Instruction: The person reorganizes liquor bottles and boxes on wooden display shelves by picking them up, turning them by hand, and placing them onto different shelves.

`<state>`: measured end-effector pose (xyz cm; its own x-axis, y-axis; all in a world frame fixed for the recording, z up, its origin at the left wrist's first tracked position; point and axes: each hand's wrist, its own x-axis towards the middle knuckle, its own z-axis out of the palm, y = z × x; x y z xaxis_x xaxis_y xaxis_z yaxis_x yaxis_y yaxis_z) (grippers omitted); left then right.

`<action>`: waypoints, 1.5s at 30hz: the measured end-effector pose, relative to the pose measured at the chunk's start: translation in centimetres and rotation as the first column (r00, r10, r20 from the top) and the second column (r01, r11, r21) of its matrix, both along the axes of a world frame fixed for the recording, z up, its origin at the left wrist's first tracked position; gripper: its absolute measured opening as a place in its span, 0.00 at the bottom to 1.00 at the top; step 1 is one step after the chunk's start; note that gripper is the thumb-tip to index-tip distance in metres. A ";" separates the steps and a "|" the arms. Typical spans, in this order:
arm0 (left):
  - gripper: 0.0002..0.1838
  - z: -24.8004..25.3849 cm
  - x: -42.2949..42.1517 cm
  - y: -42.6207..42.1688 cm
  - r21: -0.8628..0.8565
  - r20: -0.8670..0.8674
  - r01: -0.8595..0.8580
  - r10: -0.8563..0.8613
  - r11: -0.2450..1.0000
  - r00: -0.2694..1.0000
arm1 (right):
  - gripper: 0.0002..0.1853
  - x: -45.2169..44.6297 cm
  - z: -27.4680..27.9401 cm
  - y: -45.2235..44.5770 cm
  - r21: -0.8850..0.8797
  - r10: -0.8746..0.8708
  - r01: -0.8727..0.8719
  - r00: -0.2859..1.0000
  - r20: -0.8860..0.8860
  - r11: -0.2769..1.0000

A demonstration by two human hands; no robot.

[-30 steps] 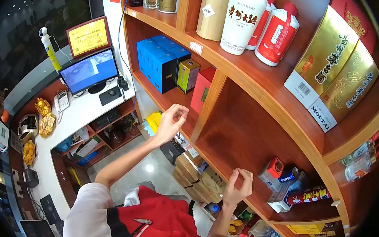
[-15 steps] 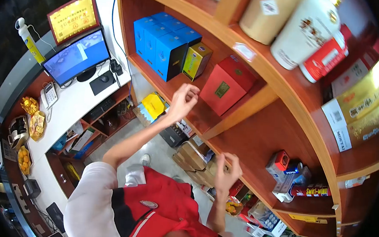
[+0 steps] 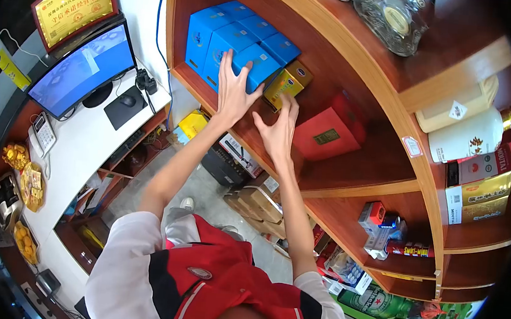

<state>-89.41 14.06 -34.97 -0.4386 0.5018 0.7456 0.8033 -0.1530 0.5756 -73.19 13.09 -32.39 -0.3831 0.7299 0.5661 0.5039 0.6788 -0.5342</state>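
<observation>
The left hand [image 3: 233, 95] has fingers spread by the blue boxes [image 3: 208, 33] on the shelf [image 3: 363, 168]; any touch is hard to tell. The right hand [image 3: 278, 134] curves, holding nothing, near the yellow box [image 3: 285, 88]. The blue boxes stand close, maybe to save room.

Blue boxes [image 3: 235, 36], 12 o'clock: smooth paperboard
Bottle [image 3: 393, 21], 1 o'clock: glossy glass
Shelf [image 3: 401, 114], 2 o'clock: glossy wood
Shirt [image 3: 225, 282], 6 o'clock: matt cloth
</observation>
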 end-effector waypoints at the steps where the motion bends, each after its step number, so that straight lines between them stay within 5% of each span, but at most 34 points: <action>1: 0.38 -0.2 -0.1 -0.8 -0.001 0.059 0.030 -0.030 1.000 0.998 | 0.49 -0.9 0.1 0.7 0.059 -0.028 0.026 0.999 0.037 0.998; 4: 0.38 -1.1 -0.7 -3.1 0.060 0.203 0.111 -0.121 0.992 0.972 | 0.64 -3.7 0.7 2.5 0.126 0.061 -0.075 0.992 0.110 0.989; 9: 0.42 -3.0 -3.4 -6.8 0.039 0.185 0.240 -0.243 0.970 0.952 | 0.64 -6.6 0.2 2.7 0.096 0.181 -0.194 0.974 0.134 0.976; 11: 0.41 -6.1 -3.8 -7.5 0.263 0.383 0.236 -0.326 0.935 0.864 | 0.64 -6.4 0.1 1.8 0.008 0.138 -0.141 0.978 0.156 0.990; 13: 0.42 -5.8 -2.7 -10.0 0.240 0.810 0.161 -0.289 0.957 0.511 | 0.63 -5.8 -0.2 0.3 0.103 0.143 -0.158 0.979 0.146 0.982; 14: 0.42 -7.2 -2.5 -11.0 0.238 0.809 0.169 -0.292 0.956 0.511 | 0.64 -5.3 -0.1 -1.0 0.085 0.153 -0.164 0.980 0.129 0.983; 16: 0.48 -11.4 -2.3 -13.3 0.261 0.944 0.296 -0.179 0.919 -0.277 | 0.64 -3.5 0.2 -4.1 0.019 0.160 -0.162 0.984 0.080 0.987; 17: 0.48 -12.0 -1.4 -14.7 0.253 0.945 0.307 -0.167 0.917 -0.280 | 0.63 -2.6 0.6 -5.9 0.002 0.139 -0.139 0.990 0.026 0.990; 19: 0.46 -12.6 0.5 -17.3 0.361 0.793 0.423 -0.034 0.831 -0.609 | 0.62 0.3 1.2 -9.0 -0.085 0.141 -0.140 0.990 0.007 0.986; 20: 0.46 -12.6 1.5 -18.8 0.348 0.793 0.442 -0.008 0.826 -0.609 | 0.62 2.0 1.1 -10.6 -0.140 0.131 -0.132 0.991 -0.013 0.981; 22: 0.45 -11.2 3.1 -21.5 0.615 0.605 0.456 -0.014 0.643 -0.796 | 0.63 5.7 0.3 -13.7 -0.183 0.086 -0.090 0.996 -0.028 0.979; 27: 0.42 -10.7 8.5 -25.8 0.610 0.394 0.493 0.301 0.621 -0.868 | 0.66 16.7 -2.0 -20.2 -0.519 -0.235 0.049 0.925 -0.299 0.853; 31: 0.37 -9.0 12.7 -27.1 0.540 0.598 0.710 0.387 0.453 -0.702 | 0.77 25.3 -4.2 -22.6 -0.600 -0.322 -0.130 0.744 -0.585 0.789; 34: 0.36 -7.6 15.8 -28.0 0.440 0.865 0.844 0.110 0.307 -0.490 | 0.82 30.3 -7.6 -23.8 -0.518 -0.318 -0.239 0.562 -0.763 0.821; 35: 0.36 -6.2 16.7 -28.0 0.428 0.872 0.863 0.130 0.268 -0.472 | 0.64 31.5 -9.1 -24.3 -0.394 -0.285 -0.301 0.348 -0.893 0.868; 38: 0.37 -3.9 19.3 -27.2 0.277 0.954 0.950 0.075 0.144 -0.290 | 0.61 35.4 -8.2 -24.6 -0.367 -0.244 -0.287 0.385 -0.890 0.885; 39: 0.37 -4.2 20.3 -26.5 0.397 0.872 0.906 0.248 0.148 -0.422 | 0.60 36.2 -7.0 -24.9 -0.359 -0.216 -0.301 0.417 -0.883 0.884; 40: 0.37 -4.3 21.4 -25.7 0.501 0.744 0.847 0.412 0.179 -0.527 | 0.71 35.6 -2.8 -24.7 -0.551 -0.410 -0.163 0.508 -0.758 0.818; 41: 0.44 -3.4 22.7 -24.7 0.483 0.738 0.867 0.476 0.124 -0.479 | 0.65 36.7 -1.6 -24.4 -0.570 -0.435 -0.062 0.581 -0.688 0.819; 43: 0.43 -3.7 25.6 -23.4 0.611 0.556 0.767 0.583 0.197 -0.593 | 0.52 37.8 1.4 -23.7 -0.588 -0.506 0.155 0.704 -0.498 0.794; 45: 0.41 -4.5 28.6 -22.8 0.639 0.438 0.738 0.685 0.218 -0.582 | 0.50 38.8 2.3 -22.7 -0.631 -0.620 0.320 0.709 -0.336 0.707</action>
<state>-60.83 -8.75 -39.45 0.8807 0.3268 -0.3429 -0.3832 0.9171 -0.1102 -34.41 -9.59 -30.06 0.3175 0.9460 0.0645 0.2388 -0.0139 -0.9710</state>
